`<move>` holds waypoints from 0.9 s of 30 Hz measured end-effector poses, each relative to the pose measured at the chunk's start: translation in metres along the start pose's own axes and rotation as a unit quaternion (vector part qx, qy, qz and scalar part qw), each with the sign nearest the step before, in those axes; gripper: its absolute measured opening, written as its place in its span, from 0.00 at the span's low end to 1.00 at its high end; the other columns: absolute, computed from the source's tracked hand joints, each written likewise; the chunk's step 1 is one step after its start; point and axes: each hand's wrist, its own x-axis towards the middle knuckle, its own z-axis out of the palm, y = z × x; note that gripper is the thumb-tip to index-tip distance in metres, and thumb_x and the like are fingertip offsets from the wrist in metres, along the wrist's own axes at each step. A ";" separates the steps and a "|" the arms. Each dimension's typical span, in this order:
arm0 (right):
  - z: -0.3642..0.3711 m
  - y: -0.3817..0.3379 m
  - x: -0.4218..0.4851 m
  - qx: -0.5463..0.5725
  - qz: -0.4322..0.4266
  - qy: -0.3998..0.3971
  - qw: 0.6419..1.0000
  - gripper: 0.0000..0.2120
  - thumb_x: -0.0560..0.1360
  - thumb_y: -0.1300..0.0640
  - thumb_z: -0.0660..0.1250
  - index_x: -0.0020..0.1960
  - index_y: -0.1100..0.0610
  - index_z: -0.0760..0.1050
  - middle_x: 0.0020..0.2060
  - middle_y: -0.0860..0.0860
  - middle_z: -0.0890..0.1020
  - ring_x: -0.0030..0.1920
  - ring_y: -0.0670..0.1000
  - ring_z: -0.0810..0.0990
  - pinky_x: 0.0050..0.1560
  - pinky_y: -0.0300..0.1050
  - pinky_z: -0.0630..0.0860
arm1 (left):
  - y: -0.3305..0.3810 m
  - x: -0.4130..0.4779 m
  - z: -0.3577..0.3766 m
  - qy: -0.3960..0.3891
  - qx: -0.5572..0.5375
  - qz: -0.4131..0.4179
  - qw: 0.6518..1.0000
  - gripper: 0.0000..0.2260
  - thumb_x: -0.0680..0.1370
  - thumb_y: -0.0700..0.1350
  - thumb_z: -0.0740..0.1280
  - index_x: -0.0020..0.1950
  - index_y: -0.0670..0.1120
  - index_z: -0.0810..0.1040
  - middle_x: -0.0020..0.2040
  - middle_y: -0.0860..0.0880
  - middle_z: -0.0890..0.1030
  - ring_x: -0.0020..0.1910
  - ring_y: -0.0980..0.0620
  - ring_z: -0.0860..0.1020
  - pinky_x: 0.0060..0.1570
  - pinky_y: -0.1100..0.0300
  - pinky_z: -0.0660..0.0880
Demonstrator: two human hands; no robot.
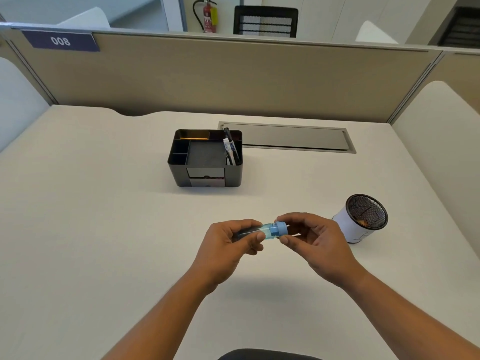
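Above the white desk (104,229), both hands hold a small clear blue tube (267,230) lying sideways. My left hand (231,245) grips the tube's body, which its fingers mostly hide. My right hand (311,240) pinches the blue cap (280,228) at the tube's right end between thumb and fingertips. What the tube holds cannot be made out.
A black desk organizer (205,158) with pens and a pencil stands at mid-desk. A mesh pen cup (362,218) with a white wrap sits to the right of my hands. A grey cable hatch (285,137) lies behind, before a beige partition (233,74).
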 end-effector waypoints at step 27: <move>0.001 -0.006 0.006 -0.022 0.006 -0.020 1.000 0.14 0.70 0.64 0.76 0.51 0.50 0.84 0.46 0.51 0.88 0.42 0.47 0.85 0.43 0.36 0.80 | -0.001 -0.001 -0.006 0.010 0.106 0.058 0.993 0.13 0.72 0.44 0.74 0.56 0.53 0.83 0.50 0.54 0.85 0.47 0.57 0.82 0.49 0.64 0.80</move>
